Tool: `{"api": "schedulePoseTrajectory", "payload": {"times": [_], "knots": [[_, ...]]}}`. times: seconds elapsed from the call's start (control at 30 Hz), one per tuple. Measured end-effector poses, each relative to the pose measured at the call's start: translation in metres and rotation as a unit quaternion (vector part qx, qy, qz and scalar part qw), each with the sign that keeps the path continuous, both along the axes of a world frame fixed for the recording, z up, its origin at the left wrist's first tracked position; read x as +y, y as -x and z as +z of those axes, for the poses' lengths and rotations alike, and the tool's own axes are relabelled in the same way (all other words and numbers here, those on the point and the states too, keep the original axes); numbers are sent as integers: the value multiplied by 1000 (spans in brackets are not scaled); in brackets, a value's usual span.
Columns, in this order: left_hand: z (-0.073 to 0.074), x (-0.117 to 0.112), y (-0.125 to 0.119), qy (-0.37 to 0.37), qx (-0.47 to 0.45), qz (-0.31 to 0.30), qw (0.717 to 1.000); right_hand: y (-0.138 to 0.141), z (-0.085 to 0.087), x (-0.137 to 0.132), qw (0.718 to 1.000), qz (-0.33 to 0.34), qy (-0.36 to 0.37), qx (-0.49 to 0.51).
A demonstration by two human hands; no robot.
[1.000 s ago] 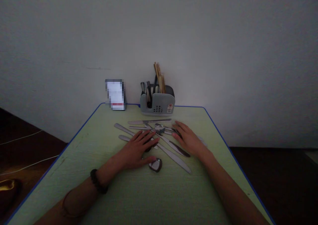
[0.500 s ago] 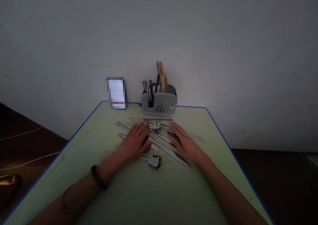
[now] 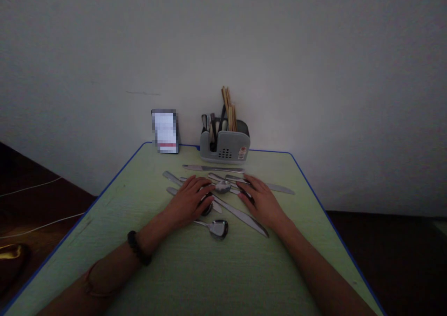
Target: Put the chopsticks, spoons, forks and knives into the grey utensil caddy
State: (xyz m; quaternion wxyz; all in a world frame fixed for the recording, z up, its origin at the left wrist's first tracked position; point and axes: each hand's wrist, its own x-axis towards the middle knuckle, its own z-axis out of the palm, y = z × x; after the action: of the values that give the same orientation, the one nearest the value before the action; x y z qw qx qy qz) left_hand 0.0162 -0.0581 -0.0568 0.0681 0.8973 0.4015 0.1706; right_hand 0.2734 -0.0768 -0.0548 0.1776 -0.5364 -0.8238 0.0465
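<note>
My left hand [image 3: 188, 199] lies palm down over the left part of a loose heap of metal cutlery, its fingers stretched and slightly bent. Under and beside its fingertips is a spoon [image 3: 222, 187]. Across from it, my right hand [image 3: 263, 202] rests over the heap's right part, fingers apart, partly covering a table knife [image 3: 281, 188]. Between the hands a long table knife [image 3: 244, 217] lies slantwise. Closer to me is a square-bowled spoon [image 3: 218, 229]. Another knife [image 3: 213, 168] lies crosswise behind the hands. Handles stick out left of my left hand; several pieces are partly hidden.
A grey cutlery holder [image 3: 223, 148] with chopsticks [image 3: 228, 106] and dark-handled utensils stands at the table's back edge against the wall. To its left a phone [image 3: 165, 131] with a blurred screen leans upright. The light green table [image 3: 209, 279] has a blue edge.
My fingers have shifted slightly over the heap. The spoon between them moved a little toward me, and the knife under my right hand slid slightly to the right.
</note>
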Motion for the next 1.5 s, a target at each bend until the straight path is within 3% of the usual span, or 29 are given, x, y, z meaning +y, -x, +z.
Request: {"api": "schedulePoseTrajectory", "payload": {"times": [0.3, 0.5, 0.7, 1.0, 1.23, 1.5], "knots": [[-6, 10, 6, 3, -39, 109, 993, -3, -3, 4, 999, -16, -6, 34], [-11, 14, 7, 27, -62, 95, 993, -4, -1, 3, 1000, 21, 0, -1], [-12, 16, 7, 48, -41, 100, 993, -2, 0, 2, 1000, 14, -4, 2], [-8, 17, 7, 81, -37, 53, 995, -5, -4, 3, 999, 26, -14, 16], [-7, 17, 6, 91, -44, 43, 994, -8, 5, -1, 998, 58, 34, -2], [-8, 17, 5, 75, -47, 51, 995, -3, 3, -1, 998, 40, 39, -10]]}}
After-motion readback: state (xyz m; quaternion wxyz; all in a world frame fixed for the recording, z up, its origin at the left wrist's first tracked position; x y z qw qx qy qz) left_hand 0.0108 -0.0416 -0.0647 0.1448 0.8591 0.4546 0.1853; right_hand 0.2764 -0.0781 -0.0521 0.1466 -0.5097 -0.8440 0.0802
